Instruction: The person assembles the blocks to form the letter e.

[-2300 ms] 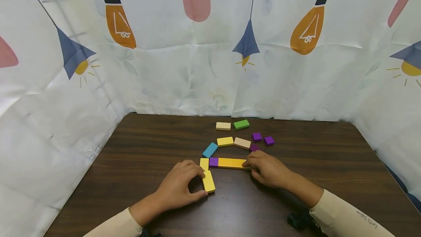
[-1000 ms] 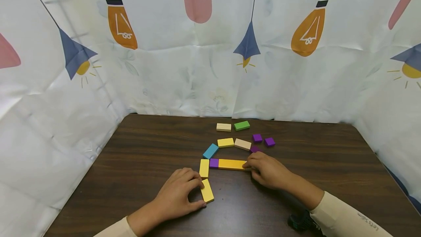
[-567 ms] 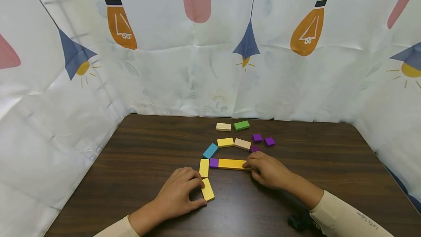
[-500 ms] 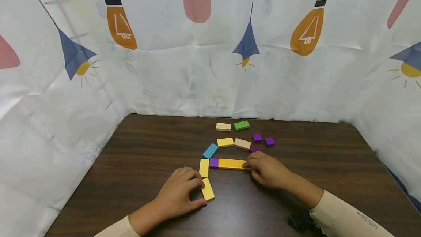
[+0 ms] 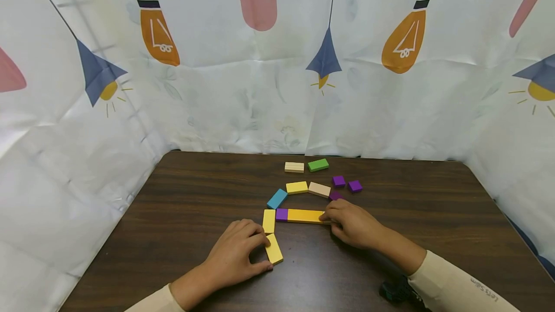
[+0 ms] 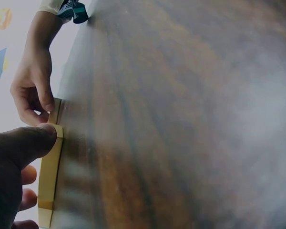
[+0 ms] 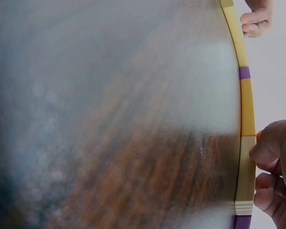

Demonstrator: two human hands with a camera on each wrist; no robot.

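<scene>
In the head view my left hand (image 5: 236, 249) pinches a yellow block (image 5: 274, 249) at the near left, thumb at its near end and fingers along its far-left edge. Its far end meets a second yellow block (image 5: 269, 221), slightly angled. From there a purple block (image 5: 282, 214) and a long orange block (image 5: 303, 216) run rightward. My right hand (image 5: 353, 223) lies at the orange block's right end, largely covering what is beneath. In the right wrist view its curled fingers and thumb hold a plain wooden block (image 7: 246, 171), end to end with the orange one.
Behind the row, a blue block (image 5: 277, 199), a yellow block (image 5: 297, 187), a tan block (image 5: 319, 189) and a dark purple block (image 5: 336, 196) form an arc. Farther back lie a striped wooden block (image 5: 294, 167), a green block (image 5: 318, 165) and two purple blocks (image 5: 339, 181).
My left hand has brought the yellow block toward me from over the second yellow block, then nudged it slightly back against that block's end. My right hand has stayed in place.
</scene>
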